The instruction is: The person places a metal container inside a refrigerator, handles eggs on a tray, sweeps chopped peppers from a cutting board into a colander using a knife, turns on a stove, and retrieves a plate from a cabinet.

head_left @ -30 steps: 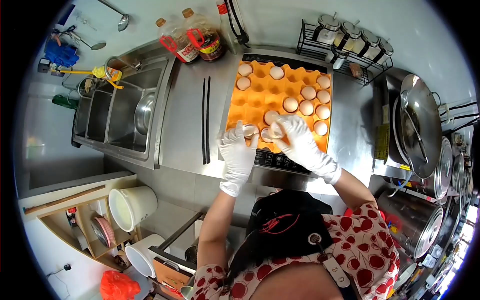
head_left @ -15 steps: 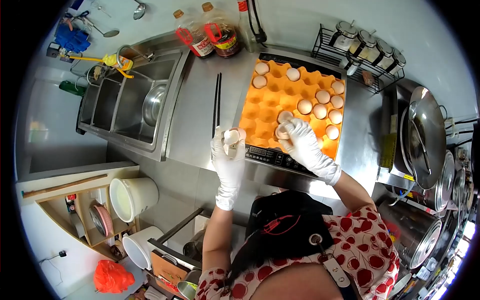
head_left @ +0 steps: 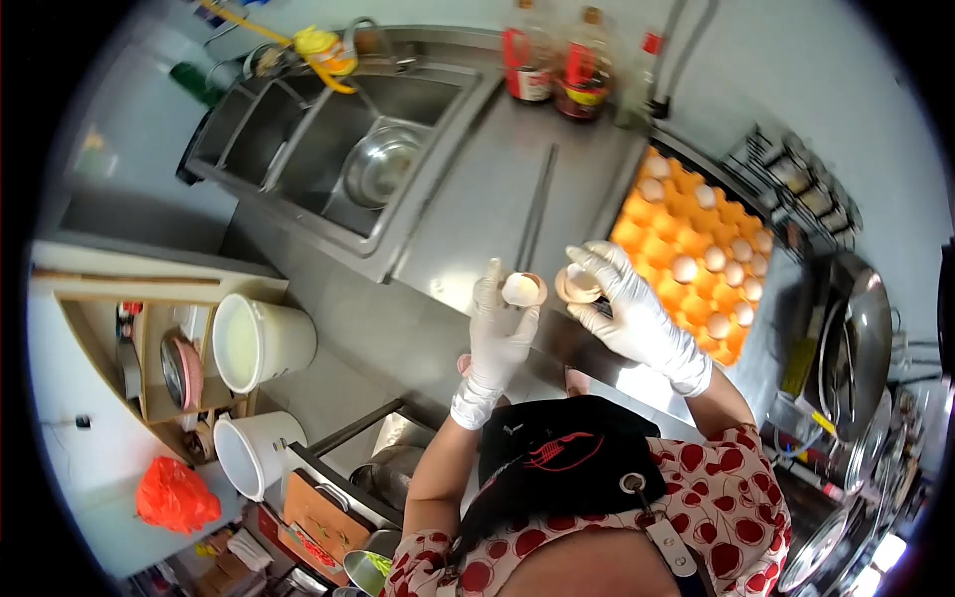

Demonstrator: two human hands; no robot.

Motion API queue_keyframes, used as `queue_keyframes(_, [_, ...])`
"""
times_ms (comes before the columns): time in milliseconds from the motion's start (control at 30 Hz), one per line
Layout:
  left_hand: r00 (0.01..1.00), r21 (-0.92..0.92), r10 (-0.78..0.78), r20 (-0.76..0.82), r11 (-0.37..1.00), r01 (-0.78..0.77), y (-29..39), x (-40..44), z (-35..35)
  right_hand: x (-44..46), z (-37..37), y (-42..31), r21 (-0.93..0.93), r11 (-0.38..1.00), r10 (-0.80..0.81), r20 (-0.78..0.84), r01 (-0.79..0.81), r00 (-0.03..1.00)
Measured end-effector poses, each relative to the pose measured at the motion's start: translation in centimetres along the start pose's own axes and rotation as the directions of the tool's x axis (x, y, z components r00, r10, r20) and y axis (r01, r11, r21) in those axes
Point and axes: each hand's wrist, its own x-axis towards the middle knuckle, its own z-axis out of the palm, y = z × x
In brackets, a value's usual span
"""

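Note:
In white gloves, both of my hands are raised over the counter's front edge, close together. My left hand (head_left: 500, 336) is closed around an eggshell (head_left: 521, 290), its hollow white inside facing up. My right hand (head_left: 629, 310) grips empty eggshells (head_left: 577, 285) at its fingertips, seemingly nested; how many is hard to tell. Just right of that hand lies the orange egg tray (head_left: 661, 245), with several whole eggs (head_left: 684, 269) in its cups. Behind my hands, dark chopsticks (head_left: 540, 204) rest on the steel counter.
A steel sink (head_left: 348, 214) with a metal bowl (head_left: 385, 166) is at the left. Sauce bottles (head_left: 583, 75) stand along the wall. A wok (head_left: 849, 348) sits at far right. Below left are a white bucket (head_left: 269, 343), a second bucket (head_left: 249, 453) and a red bag (head_left: 177, 496).
My right hand has lifted eggshells off the tray and brought them beside my left hand's shell. The view has turned left, so the tray and sink appear farther right.

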Motion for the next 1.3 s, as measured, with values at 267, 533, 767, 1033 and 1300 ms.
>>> queue_keyframes(267, [0.998, 0.230, 0.002, -0.061, 0.973, 0.012, -2.2, 2.8, -19.5, 14.0, 17.7, -11.2, -0.022, 0.995, -0.086, 0.369, 0.102, 0.925])
queue_keyframes(533, [0.927, 0.334, 0.075, -0.368, 0.941, 0.057, -7.3, 5.6, -38.8, 26.8, 34.0, -21.2, 0.197, 0.931, -0.361, 0.380, 0.307, 0.852])
queue_keyframes(767, [0.845, 0.266, -0.018, -0.534, 0.945, 0.189, -12.5, 9.7, -51.5, 37.4, 47.2, -25.4, 0.432, 0.870, -0.452, 0.502, 0.240, 0.737])
queue_keyframes(1033, [0.783, 0.245, 0.003, -0.622, 0.951, 0.191, -22.2, 19.4, -67.1, 54.7, 56.8, -26.3, 0.415, 0.874, -0.447, 0.475, 0.255, 0.758])
queue_keyframes(1300, [0.742, -0.076, -0.157, -0.652, 0.987, 0.142, -32.2, 32.9, -81.6, 67.9, 61.6, -24.9, 0.170, 0.960, -0.274, 0.404, 0.223, 0.873])
